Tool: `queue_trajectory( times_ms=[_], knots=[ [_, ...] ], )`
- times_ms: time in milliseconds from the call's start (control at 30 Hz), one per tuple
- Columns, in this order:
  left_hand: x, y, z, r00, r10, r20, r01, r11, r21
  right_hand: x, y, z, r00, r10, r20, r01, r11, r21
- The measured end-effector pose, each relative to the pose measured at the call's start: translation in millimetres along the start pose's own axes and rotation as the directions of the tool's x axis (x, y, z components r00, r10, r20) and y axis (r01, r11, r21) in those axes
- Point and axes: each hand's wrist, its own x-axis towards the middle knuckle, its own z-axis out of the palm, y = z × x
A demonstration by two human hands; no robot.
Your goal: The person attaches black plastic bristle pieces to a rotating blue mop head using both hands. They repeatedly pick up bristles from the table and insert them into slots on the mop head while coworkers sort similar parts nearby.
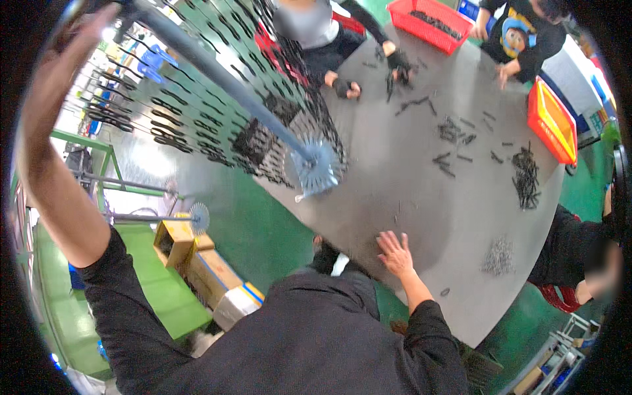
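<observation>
My right hand (395,255) rests palm down near the front edge of the grey table (368,204), fingers spread and holding nothing. My left arm reaches up along the left side. My left hand (72,56) is at the upper end of a thick grey pole (224,79); its fingers are blurred at the picture's rim, so whether they grip the pole is unclear. The pole slants down to a pale blue slotted disc (316,166) by the table's left edge. Rows of small black elongated parts (207,128) hang on lines around the pole.
Loose black parts (525,178) and a patch of small silvery pieces (498,257) lie on the table. A red basket (431,25) and orange trays (552,122) sit along its far and right edges. Co-workers stand around it. Cardboard boxes (214,276) are at lower left.
</observation>
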Motion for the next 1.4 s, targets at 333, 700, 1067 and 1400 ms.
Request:
queue_trajectory(
  times_ms=[333, 700, 1067, 1400],
  knots=[
    [1.4, 24.0, -12.6, 0.970, 0.222, -0.101, -0.236, 0.959, -0.156, 173.4, -4.6, -347.4, 0.399, 0.204, -0.894, -0.051, 0.978, 0.200],
    [-15.6, 29.2, -23.1, 0.941, 0.312, -0.133, -0.322, 0.944, -0.070, 214.4, -178.7, -546.8, 0.055, 0.060, -0.997, 0.451, 0.889, 0.078],
    [-17.5, 54.3, -25.6, 0.962, 0.257, -0.097, -0.240, 0.958, 0.157, 217.5, -194.3, -545.6, 0.049, 0.203, -0.978, 0.621, 0.761, 0.189],
    [-8.2, 78.7, -16.9, 0.940, 0.273, -0.206, -0.266, 0.962, 0.061, 196.4, -189.2, -544.4, 0.085, 0.274, -0.958, 0.602, 0.752, 0.268]
  ],
)
